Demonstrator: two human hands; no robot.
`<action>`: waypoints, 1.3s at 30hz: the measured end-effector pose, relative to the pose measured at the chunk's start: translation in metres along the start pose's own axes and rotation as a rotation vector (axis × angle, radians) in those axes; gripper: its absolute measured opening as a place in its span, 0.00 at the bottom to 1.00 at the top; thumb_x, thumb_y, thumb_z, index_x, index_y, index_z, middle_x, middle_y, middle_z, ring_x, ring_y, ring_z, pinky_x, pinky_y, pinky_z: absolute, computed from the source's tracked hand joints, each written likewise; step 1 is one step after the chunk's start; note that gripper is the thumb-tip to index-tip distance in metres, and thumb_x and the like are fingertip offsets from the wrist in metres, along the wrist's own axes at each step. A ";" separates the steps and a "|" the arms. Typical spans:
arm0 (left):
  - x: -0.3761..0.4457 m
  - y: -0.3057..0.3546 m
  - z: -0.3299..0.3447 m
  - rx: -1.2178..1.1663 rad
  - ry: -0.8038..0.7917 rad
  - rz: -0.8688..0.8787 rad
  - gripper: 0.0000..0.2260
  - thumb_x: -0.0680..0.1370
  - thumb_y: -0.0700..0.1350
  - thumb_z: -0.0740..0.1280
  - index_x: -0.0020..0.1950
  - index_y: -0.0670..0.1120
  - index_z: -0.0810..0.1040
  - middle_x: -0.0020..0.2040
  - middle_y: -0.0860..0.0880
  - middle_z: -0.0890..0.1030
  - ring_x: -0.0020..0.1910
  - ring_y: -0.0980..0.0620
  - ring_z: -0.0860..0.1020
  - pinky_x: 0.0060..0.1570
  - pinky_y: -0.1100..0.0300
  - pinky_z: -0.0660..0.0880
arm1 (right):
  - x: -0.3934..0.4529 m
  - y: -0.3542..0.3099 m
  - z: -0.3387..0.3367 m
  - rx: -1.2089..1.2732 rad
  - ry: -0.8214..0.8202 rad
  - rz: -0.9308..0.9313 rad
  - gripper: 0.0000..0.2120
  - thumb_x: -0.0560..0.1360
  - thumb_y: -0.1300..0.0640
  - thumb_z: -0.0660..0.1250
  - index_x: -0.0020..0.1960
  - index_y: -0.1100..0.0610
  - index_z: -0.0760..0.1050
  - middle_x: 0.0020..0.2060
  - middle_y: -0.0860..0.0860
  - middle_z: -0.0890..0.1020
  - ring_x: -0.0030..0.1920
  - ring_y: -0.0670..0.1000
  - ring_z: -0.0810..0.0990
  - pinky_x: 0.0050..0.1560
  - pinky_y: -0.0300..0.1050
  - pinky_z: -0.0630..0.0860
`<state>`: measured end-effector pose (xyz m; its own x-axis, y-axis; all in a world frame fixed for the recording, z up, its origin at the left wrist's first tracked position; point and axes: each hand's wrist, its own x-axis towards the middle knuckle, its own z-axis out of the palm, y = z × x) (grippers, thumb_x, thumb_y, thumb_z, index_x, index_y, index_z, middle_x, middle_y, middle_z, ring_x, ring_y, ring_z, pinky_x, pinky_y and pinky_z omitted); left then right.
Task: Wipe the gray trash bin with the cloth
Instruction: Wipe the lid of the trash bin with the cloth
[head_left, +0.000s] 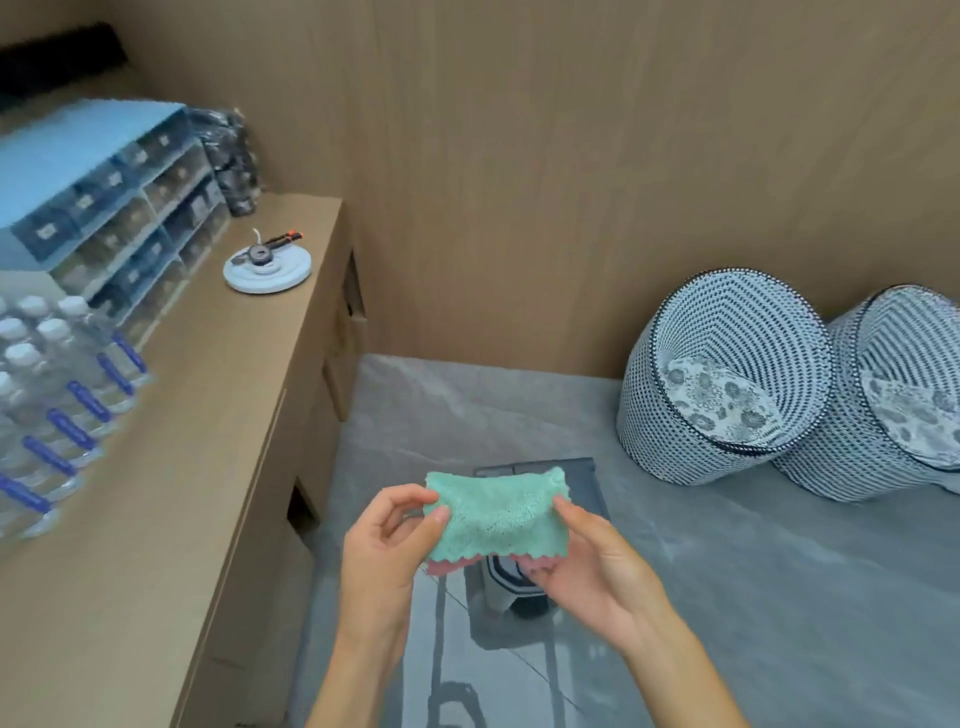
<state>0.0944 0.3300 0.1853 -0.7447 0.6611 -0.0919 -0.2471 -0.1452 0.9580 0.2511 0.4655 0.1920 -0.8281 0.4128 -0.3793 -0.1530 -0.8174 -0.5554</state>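
Note:
A mint-green cloth (496, 512) with a scalloped edge and a pink underside is stretched between both hands at the lower middle. My left hand (382, 558) pinches its left edge with thumb and fingers. My right hand (595, 564) pinches its right edge. The gray trash bin (584, 480) stands on the floor directly below and behind the cloth; only its far lid corner and part of its front show, the rest is hidden by the cloth and hands.
A brown counter (208, 415) runs along the left with water bottles (57, 395), a blue drawer organizer (98, 208) and a white round disc (267, 265). Two patterned fabric baskets (727, 374) sit at the right by the wall. Gray floor (779, 597) lies around the bin.

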 end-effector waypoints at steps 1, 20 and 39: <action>0.001 -0.006 0.012 0.004 -0.025 -0.017 0.07 0.69 0.41 0.74 0.46 0.46 0.81 0.47 0.46 0.86 0.44 0.48 0.85 0.39 0.56 0.80 | -0.006 -0.003 -0.012 0.010 0.030 0.033 0.24 0.71 0.55 0.79 0.62 0.66 0.80 0.59 0.64 0.83 0.52 0.61 0.84 0.45 0.50 0.82; 0.055 -0.180 0.199 0.035 0.021 -0.313 0.07 0.72 0.34 0.72 0.47 0.43 0.81 0.46 0.44 0.85 0.42 0.49 0.84 0.35 0.58 0.79 | 0.018 -0.101 -0.241 0.134 -0.044 0.152 0.36 0.71 0.59 0.77 0.74 0.67 0.66 0.72 0.69 0.70 0.72 0.70 0.69 0.69 0.64 0.66; 0.160 -0.421 0.152 0.290 -0.047 -0.371 0.09 0.76 0.37 0.69 0.46 0.51 0.83 0.48 0.52 0.86 0.46 0.56 0.81 0.44 0.68 0.76 | 0.167 -0.028 -0.451 0.090 0.258 0.224 0.21 0.83 0.61 0.59 0.74 0.65 0.68 0.72 0.66 0.72 0.73 0.67 0.70 0.75 0.66 0.62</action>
<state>0.1735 0.6091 -0.1913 -0.6084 0.6630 -0.4361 -0.3030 0.3139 0.8998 0.3603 0.7379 -0.1895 -0.6845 0.2982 -0.6653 -0.0394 -0.9263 -0.3747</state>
